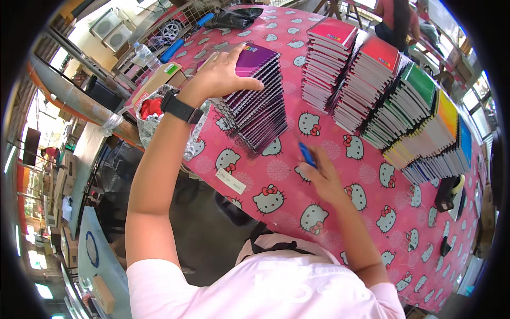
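On top of a tall stack of purple spiral notebooks point(260, 101) rests my left hand point(226, 72), its fingers stretched out and the thumb spread along the near side. A dark watch is on that wrist. The stack leans a little, with its wire bindings toward me. My right hand point(321, 173) is closed around a blue pen-like tool point(306, 154), held low over the table to the right of the stack; motion blurs it somewhat. A small white paper slip point(230, 181) lies near the table's front edge, below the stack.
A pink cartoon-cat cloth covers the table point(278, 171). Stacks of red point(326, 64), green point(398, 106), yellow point(425, 135) and blue notebooks point(443, 164) stand at right. A tape dispenser point(449, 194) sits at the right. Boxes point(158, 84) and a plastic bottle point(143, 54) are at left.
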A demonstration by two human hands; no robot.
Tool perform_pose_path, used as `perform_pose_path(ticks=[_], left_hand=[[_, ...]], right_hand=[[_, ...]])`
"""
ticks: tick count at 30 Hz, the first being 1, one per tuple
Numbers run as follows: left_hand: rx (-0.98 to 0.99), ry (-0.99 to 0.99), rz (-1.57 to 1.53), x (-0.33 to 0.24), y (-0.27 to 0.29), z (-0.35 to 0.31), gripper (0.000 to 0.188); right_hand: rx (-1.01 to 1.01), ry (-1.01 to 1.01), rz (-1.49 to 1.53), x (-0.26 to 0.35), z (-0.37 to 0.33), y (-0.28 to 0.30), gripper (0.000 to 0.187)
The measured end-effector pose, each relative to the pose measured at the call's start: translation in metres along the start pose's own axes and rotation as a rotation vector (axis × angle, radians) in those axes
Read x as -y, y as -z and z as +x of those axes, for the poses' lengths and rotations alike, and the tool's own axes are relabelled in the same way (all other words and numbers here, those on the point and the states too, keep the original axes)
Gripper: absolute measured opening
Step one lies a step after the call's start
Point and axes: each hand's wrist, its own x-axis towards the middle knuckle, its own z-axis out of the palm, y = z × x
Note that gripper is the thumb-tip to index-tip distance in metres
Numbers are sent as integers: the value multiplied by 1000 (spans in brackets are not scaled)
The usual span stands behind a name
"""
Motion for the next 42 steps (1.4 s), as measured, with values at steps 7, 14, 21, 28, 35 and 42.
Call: perform_pose_path(ticks=[7, 14, 21, 28, 35, 42], left_hand=[[-318, -111, -165, -14, 21, -27, 96], [-996, 14, -741, -28, -72, -98, 35], [-1195, 99, -829, -58, -94, -80, 28], [-1247, 140, -720, -56, -97, -75, 26], [-1301, 183, -635, -62, -98, -74, 32], [-1274, 235, -607, -56, -95, -75, 35]], right_hand=[[-82, 657, -414, 58, 71, -43, 52], [-96, 684, -495, 62, 80, -48, 51], [-88, 703, -588, 72, 81, -45, 52], [-135, 658, -790, 72, 84, -45, 52], [-134, 617, -864, 80, 81, -48, 46], [-52, 443, -757, 73, 80, -39, 39]])
